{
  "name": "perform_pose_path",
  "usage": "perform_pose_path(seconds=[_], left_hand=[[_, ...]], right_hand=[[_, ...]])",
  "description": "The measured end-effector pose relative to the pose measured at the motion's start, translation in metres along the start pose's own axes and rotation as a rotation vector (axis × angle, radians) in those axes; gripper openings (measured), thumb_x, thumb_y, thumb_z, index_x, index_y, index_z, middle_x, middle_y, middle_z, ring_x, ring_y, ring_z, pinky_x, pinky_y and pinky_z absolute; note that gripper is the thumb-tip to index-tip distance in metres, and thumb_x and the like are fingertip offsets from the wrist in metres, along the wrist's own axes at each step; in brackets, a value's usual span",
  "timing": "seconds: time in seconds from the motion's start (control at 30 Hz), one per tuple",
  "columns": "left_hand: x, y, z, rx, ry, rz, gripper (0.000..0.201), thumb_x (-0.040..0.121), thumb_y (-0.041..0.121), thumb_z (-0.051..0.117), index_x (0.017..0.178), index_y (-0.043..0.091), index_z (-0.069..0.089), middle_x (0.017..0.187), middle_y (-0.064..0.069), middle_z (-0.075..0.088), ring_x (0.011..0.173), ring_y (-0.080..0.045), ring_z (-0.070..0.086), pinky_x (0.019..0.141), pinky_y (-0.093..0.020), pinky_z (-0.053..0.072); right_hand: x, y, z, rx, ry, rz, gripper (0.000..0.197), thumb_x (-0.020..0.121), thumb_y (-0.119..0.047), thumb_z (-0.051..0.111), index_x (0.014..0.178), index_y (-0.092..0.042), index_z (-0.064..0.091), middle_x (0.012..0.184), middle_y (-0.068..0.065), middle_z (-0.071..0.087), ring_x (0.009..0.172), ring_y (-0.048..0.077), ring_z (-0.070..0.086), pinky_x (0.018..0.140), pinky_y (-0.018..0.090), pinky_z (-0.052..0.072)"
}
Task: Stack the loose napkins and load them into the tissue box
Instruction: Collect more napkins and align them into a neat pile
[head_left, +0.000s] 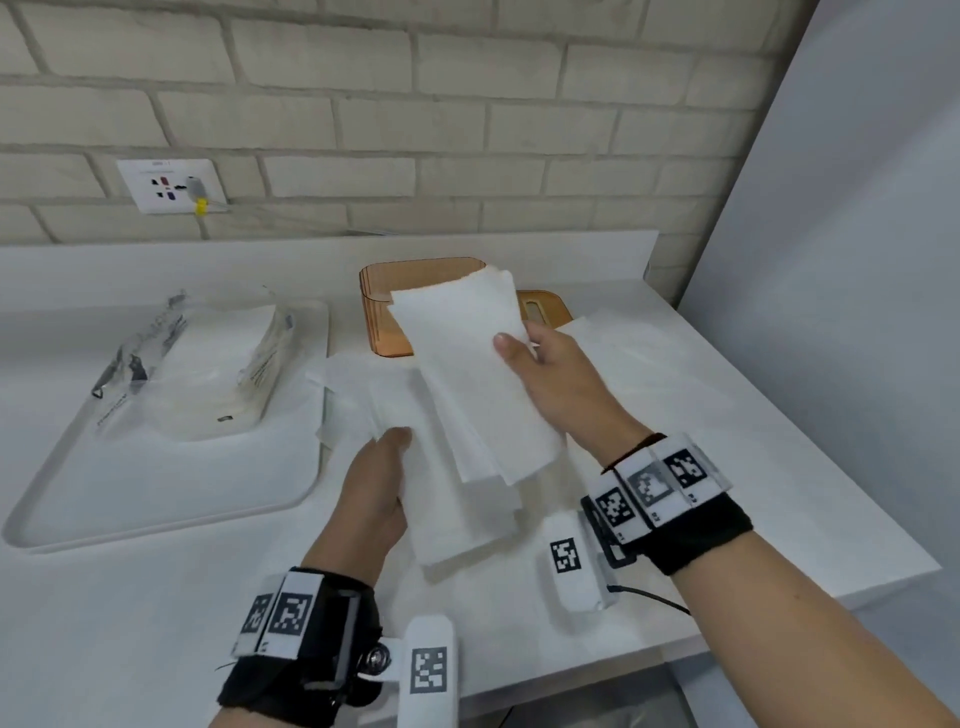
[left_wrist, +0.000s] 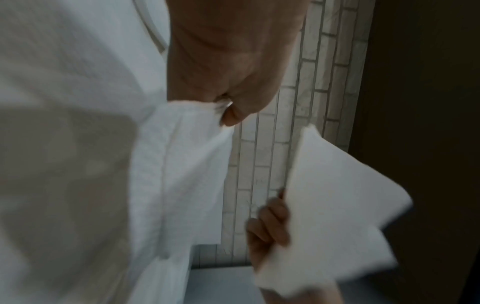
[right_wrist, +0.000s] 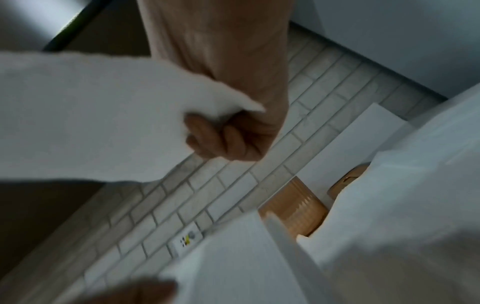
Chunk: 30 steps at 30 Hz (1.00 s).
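Note:
My right hand (head_left: 519, 345) grips a bunch of white napkins (head_left: 467, 364) by its right edge, thumb on top, lifted and tilted in front of the orange tissue box (head_left: 382, 317). In the right wrist view its fingers (right_wrist: 226, 139) curl under that bunch (right_wrist: 91, 123). My left hand (head_left: 395, 449) pinches a second, lower pile of napkins (head_left: 462, 519) at its left edge, and the left wrist view shows the thumb (left_wrist: 231, 115) on the paper. The two piles overlap. More loose napkins lie flat on the counter at the left (head_left: 343, 395) and the right (head_left: 628, 343).
The box's orange lid (head_left: 543, 306) lies on the counter behind my right hand. A white tray (head_left: 156, 499) at the left holds a plastic packet of napkins (head_left: 208, 364). Behind is a brick wall with a socket (head_left: 171, 184); a grey panel (head_left: 841, 260) stands at the right.

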<state>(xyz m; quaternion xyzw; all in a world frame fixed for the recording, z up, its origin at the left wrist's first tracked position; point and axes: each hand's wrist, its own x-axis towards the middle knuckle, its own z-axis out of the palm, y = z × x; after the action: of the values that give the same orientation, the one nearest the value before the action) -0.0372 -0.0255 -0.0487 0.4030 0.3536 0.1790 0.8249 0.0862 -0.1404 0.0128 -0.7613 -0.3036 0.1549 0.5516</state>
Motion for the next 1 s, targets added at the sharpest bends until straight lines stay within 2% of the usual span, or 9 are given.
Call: perform_pose_path(seconds=[0.07, 0.2, 0.3, 0.47, 0.6, 0.77, 0.83, 0.93, 1.0], left_hand=[[-0.003, 0.0, 0.012, -0.114, -0.038, 0.016, 0.035, 0.099, 0.029, 0.043, 0.127, 0.011, 0.054, 0.111, -0.008, 0.067, 0.102, -0.025, 0.062, 0.09, -0.041, 0.049], [-0.006, -0.004, 0.031, -0.14, -0.101, 0.058, 0.05, 0.093, 0.056, 0.042, 0.129, 0.023, 0.055, 0.12, -0.003, 0.067, 0.109, -0.025, 0.063, 0.099, -0.044, 0.046], [-0.005, -0.01, 0.046, 0.125, -0.03, 0.114, 0.037, 0.093, 0.044, 0.053, 0.122, 0.02, 0.057, 0.112, -0.001, 0.067, 0.1, -0.023, 0.064, 0.084, -0.038, 0.052], [0.004, -0.019, 0.065, 0.184, -0.016, 0.136, 0.03, 0.095, 0.017, 0.053, 0.125, 0.013, 0.055, 0.112, -0.005, 0.066, 0.098, -0.025, 0.064, 0.075, -0.035, 0.052], [0.017, -0.02, 0.075, 0.159, 0.017, 0.135, 0.027, 0.097, 0.015, 0.05, 0.123, 0.014, 0.053, 0.108, -0.004, 0.064, 0.09, -0.021, 0.062, 0.065, -0.031, 0.048], [0.03, -0.021, 0.088, 0.118, 0.044, 0.138, 0.026, 0.097, 0.013, 0.048, 0.123, 0.011, 0.052, 0.104, -0.004, 0.064, 0.089, -0.022, 0.061, 0.065, -0.031, 0.047], [0.037, -0.023, 0.093, 0.113, 0.081, 0.135, 0.023, 0.097, 0.013, 0.047, 0.12, 0.012, 0.052, 0.101, -0.003, 0.064, 0.088, -0.022, 0.061, 0.064, -0.031, 0.046], [0.047, -0.024, 0.094, 0.087, 0.153, 0.122, 0.026, 0.096, 0.013, 0.048, 0.12, 0.009, 0.055, 0.102, -0.005, 0.066, 0.09, -0.025, 0.062, 0.069, -0.034, 0.048], [0.053, -0.025, 0.091, 0.085, 0.208, 0.121, 0.027, 0.095, 0.013, 0.049, 0.121, 0.008, 0.056, 0.1, -0.006, 0.066, 0.089, -0.025, 0.062, 0.071, -0.035, 0.049]], right_hand=[[-0.001, 0.009, 0.009, -0.15, 0.031, -0.035, 0.022, 0.098, -0.036, 0.044, 0.106, -0.02, 0.056, 0.094, -0.008, 0.063, 0.086, 0.01, 0.06, 0.066, 0.017, 0.045], [-0.001, 0.032, 0.015, -0.454, 0.077, 0.013, 0.03, 0.099, -0.042, 0.037, 0.076, -0.022, 0.04, 0.07, -0.003, 0.049, 0.07, 0.018, 0.049, 0.062, 0.03, 0.038], [0.0, 0.039, 0.009, -0.616, 0.083, 0.009, 0.038, 0.099, -0.046, 0.033, 0.103, -0.011, 0.048, 0.08, 0.005, 0.056, 0.077, 0.024, 0.054, 0.068, 0.035, 0.045], [0.008, 0.044, -0.02, -0.651, -0.006, 0.029, 0.037, 0.098, -0.049, 0.028, 0.086, -0.016, 0.039, 0.066, -0.002, 0.045, 0.071, 0.024, 0.05, 0.066, 0.034, 0.04], [0.043, 0.064, -0.083, -0.731, 0.004, 0.17, 0.039, 0.099, -0.044, 0.03, 0.091, -0.011, 0.048, 0.082, 0.007, 0.057, 0.079, 0.027, 0.056, 0.074, 0.036, 0.046], [0.119, 0.099, -0.163, -0.951, -0.053, 0.364, 0.031, 0.097, -0.03, 0.044, 0.085, -0.003, 0.055, 0.094, 0.017, 0.06, 0.09, 0.031, 0.056, 0.069, 0.031, 0.042], [0.147, 0.109, -0.179, -1.027, -0.074, 0.396, 0.036, 0.096, -0.029, 0.047, 0.099, 0.005, 0.058, 0.112, 0.02, 0.061, 0.1, 0.033, 0.058, 0.075, 0.031, 0.043], [0.181, 0.125, -0.194, -1.086, -0.092, 0.416, 0.033, 0.095, -0.033, 0.051, 0.087, -0.001, 0.053, 0.119, 0.022, 0.06, 0.103, 0.033, 0.057, 0.073, 0.03, 0.039], [0.198, 0.139, -0.199, -1.13, -0.114, 0.43, 0.035, 0.094, -0.036, 0.053, 0.101, -0.001, 0.054, 0.123, 0.021, 0.057, 0.114, 0.033, 0.053, 0.078, 0.033, 0.04]])
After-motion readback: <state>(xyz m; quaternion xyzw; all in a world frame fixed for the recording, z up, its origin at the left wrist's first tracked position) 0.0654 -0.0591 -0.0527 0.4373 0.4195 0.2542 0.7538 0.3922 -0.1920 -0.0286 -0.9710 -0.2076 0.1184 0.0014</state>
